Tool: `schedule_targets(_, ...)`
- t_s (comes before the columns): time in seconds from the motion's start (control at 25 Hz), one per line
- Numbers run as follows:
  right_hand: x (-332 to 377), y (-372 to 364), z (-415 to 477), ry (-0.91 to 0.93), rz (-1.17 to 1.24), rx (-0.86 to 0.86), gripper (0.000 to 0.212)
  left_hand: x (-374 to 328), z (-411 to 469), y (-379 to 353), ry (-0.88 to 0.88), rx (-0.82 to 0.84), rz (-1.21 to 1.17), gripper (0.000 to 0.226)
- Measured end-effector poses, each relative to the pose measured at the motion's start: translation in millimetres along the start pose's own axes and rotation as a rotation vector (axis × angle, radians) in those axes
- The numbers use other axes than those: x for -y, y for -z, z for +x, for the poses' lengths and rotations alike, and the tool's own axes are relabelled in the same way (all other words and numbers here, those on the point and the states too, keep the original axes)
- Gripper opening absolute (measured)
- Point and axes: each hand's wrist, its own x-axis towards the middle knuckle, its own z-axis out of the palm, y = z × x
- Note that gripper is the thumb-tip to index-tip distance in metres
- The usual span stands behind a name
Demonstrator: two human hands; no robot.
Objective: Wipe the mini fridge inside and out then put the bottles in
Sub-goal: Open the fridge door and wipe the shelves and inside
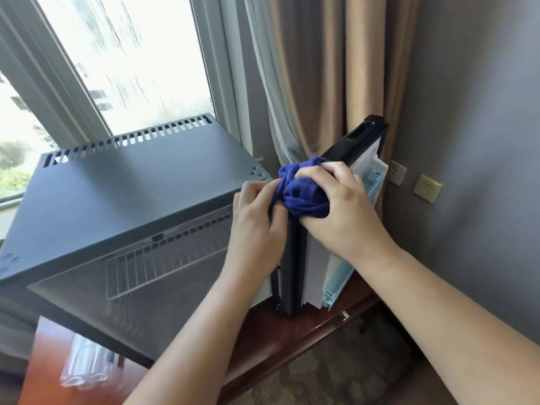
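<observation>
At the window corner: a dark grey, box-shaped metal mini fridge (140,182) stands on a reddish polished wooden table (292,331), with its door swung open to the right.
Hard to see, fridge inside: shaded and blurred; only a white wire rack (163,258) shows, the rest of the cavity is cut off by the top panel and the arms.
Hard to see, door: the black-edged fridge door (292,258) is seen edge-on, so its outer face is turned away; the white inner lining (314,273) and a pale blue plastic door shelf (339,282) show on its right side.
Hard to see, near left: a clear, crinkled plastic pack (87,366) lies on the table, too blurred to tell what it holds.
Cloth: a deep blue, soft looped-pile cloth (304,197) is bunched into a ball over the door's top corner.
Left hand (257,223): fingers curled into the cloth's left side, pinching it, the tips buried in the folds.
Right hand (336,206): fingers clenched over the cloth from the right, pressing it to the door edge.
Fridge top: flat matt sheet metal with a row of slots along the far edge.
Behind: a grey-framed glass window (131,54) and tan, pleated curtains (321,68).
Right wall: two square brass-coloured wall plates (428,188).
</observation>
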Motion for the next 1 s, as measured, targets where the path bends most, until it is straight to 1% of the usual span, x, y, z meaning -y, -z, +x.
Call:
schedule_targets(0.08,3,-5,-13,0.067,-0.08,-0.06,0.05,7,-17,-5,0.011,-0.054,-0.134,0.04)
schedule_targets(0.16,5,-16,-29,0.125,-0.186,-0.098,0.05,19,-35,-9,0.022,-0.095,-0.209,0.044)
schedule_targets(0.24,3,-34,-49,0.154,-0.297,-0.114,0.051,33,-50,-14,0.063,-0.089,-0.248,0.049)
schedule_targets(0.32,0,-48,-65,0.144,-0.38,-0.127,0.055,43,-58,-22,0.144,-0.048,-0.306,0.054)
schedule_targets(0.4,-4,-56,-72,0.139,-0.414,-0.137,0.059,50,-59,-26,0.189,-0.036,-0.336,0.056)
schedule_targets(0.56,-7,-55,-76,0.197,-0.419,-0.139,0.066,56,-62,-26,0.205,-0.017,-0.399,0.053)
schedule_targets(0.64,-9,-54,-79,0.224,-0.423,-0.129,0.064,59,-63,-26,0.253,0.021,-0.445,0.048)
schedule_targets(0.72,-14,-55,-84,0.246,-0.437,-0.103,0.058,63,-64,-25,0.313,0.072,-0.473,0.042)
schedule_targets(0.76,-18,-58,-88,0.253,-0.443,-0.073,0.055,65,-66,-25,0.369,0.104,-0.495,0.042)
schedule_targets(0.8,-22,-61,-93,0.257,-0.45,-0.027,0.054,67,-68,-25,0.462,0.142,-0.544,0.043)
schedule_targets(0.88,-30,-70,-106,0.242,-0.457,0.062,0.048,66,-74,-22,0.72,0.21,-0.774,0.046)
schedule_targets(0.92,-31,-73,-111,0.226,-0.45,0.09,0.048,63,-76,-20,0.81,0.234,-0.892,0.042)
schedule_targets(0.96,-31,-75,-113,0.214,-0.438,0.104,0.05,62,-78,-19,0.838,0.237,-0.951,0.031)
schedule_targets(1.0,-30,-75,-113,0.214,-0.425,0.11,0.052,59,-77,-18,0.824,0.242,-0.961,0.024)
